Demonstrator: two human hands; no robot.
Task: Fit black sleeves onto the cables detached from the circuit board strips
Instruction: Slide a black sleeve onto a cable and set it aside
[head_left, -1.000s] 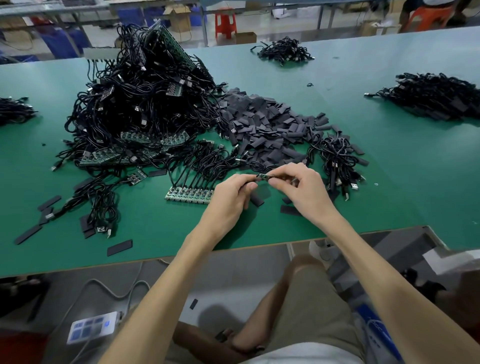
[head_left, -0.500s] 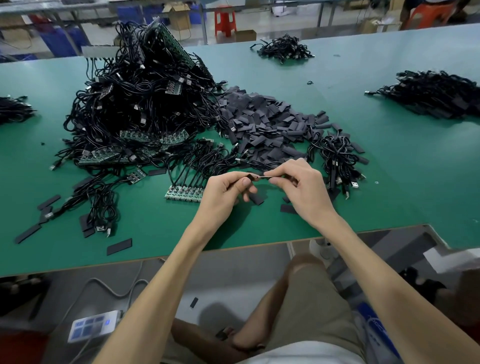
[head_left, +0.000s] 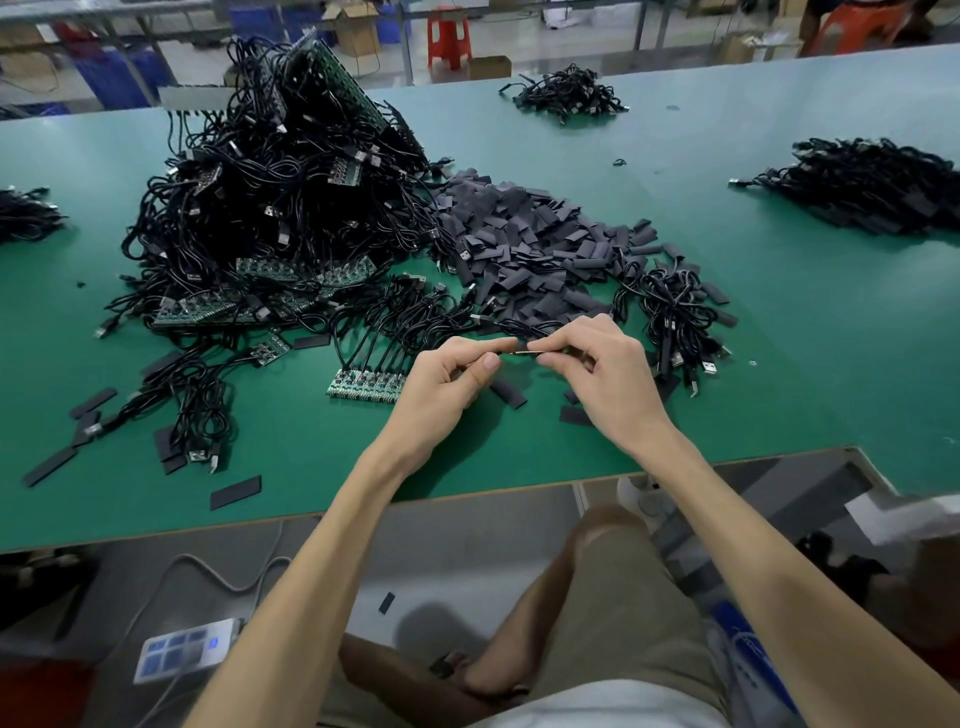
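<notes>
The fingers (head_left: 488, 362) of the left hand (head_left: 441, 387) are curled, thumb and forefinger pinching the left tip of a thin dark cable end (head_left: 521, 353). The right hand (head_left: 602, 374) pinches its other tip the same way, its remaining fingers folded over whatever trails behind. The piece is seen edge-on as a sliver between the two thumbs, so I cannot tell whether a sleeve is already on it, and its cable is hidden by the right palm. Both hands hover just above the green desk (head_left: 805, 338), near its front edge. Under them lies a loose black sleeve (head_left: 510, 394), partly covered by the left hand's knuckles. Just left of the left hand a circuit board strip (head_left: 366, 385) lies flat with a row of cables rising from it. Beyond the hands spreads the pile of sleeves (head_left: 530, 244), and left of that a tall heap of cables (head_left: 280, 208) buries more green strips, only their edges showing. A coiled cable bundle (head_left: 675, 312) sits to the right of the right hand. Further bundles lie at the far side (head_left: 569, 96) and the right (head_left: 872, 182), the latter cut by the frame. On the floor, a pale control box (head_left: 184, 647) is blurred.
</notes>
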